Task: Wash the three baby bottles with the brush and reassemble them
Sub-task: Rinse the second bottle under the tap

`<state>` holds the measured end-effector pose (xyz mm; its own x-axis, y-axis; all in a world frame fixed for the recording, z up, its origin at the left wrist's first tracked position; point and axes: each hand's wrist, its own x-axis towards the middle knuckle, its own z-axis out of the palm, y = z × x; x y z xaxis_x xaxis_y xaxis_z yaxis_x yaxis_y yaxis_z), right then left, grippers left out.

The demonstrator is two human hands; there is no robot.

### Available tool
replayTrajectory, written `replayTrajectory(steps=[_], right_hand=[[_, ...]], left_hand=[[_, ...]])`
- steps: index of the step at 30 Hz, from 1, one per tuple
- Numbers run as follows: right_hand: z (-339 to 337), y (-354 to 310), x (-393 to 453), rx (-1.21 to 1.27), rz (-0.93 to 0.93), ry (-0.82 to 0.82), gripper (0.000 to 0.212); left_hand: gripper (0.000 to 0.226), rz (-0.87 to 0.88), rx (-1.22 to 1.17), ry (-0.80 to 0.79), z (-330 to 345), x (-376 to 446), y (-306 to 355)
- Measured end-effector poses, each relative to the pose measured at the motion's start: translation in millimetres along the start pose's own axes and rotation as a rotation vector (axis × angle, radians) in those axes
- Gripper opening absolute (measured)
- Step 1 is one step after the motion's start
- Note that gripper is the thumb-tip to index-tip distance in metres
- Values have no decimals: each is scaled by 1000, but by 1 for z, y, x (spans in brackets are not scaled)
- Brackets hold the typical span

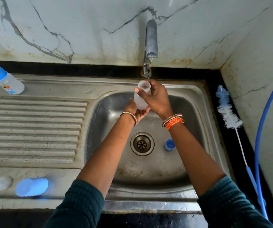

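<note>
Both hands hold one open bottle [140, 97] upright over the sink basin [109, 104], its mouth right under the thin stream from the tap [151, 40]. The right hand [155, 97] wraps around the upper part, thumb curled across the front just below the rim. The left hand [136, 111] cups the base from underneath, fingers curled up around it. The bottle is cloudy, translucent plastic, a plain cylinder with no cap.

The basin is dull, scratched steel with a round drain [142, 144] in the middle; a small blue ring [169, 144] lies on the basin floor just right of the drain, partly hidden by the right forearm. To the left, the ribbed draining board [33, 129] carries a capped bottle [4, 79] with a blue top lying at its far edge, and a blue cap [32, 187] on its side near the front edge, beside something pale and blurred that I cannot make out.

The brush [229, 112], with fluffy white and blue bristles on a thin white stem and blue handle, lies on the dark counter strip along the sink's right edge, well apart from the hands. A blue hose [264, 116] curves beside it against the marble wall.
</note>
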<state>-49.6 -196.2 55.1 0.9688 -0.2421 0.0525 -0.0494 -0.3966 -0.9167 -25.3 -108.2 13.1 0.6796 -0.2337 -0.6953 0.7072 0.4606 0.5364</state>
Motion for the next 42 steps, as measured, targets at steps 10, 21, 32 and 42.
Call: replayTrajectory(steps=[10, 21, 32, 42], right_hand=[[28, 14, -2, -231, 16, 123, 33], [20, 3, -1, -104, -84, 465, 32], [26, 9, -8, -210, 26, 173, 31], [11, -1, 27, 1071, 827, -115, 24]], left_hand=[[49, 75, 231, 213, -40, 17, 13], [47, 39, 208, 168, -41, 17, 13], [39, 12, 186, 167, -34, 10, 10], [31, 205, 254, 17, -5, -21, 37]])
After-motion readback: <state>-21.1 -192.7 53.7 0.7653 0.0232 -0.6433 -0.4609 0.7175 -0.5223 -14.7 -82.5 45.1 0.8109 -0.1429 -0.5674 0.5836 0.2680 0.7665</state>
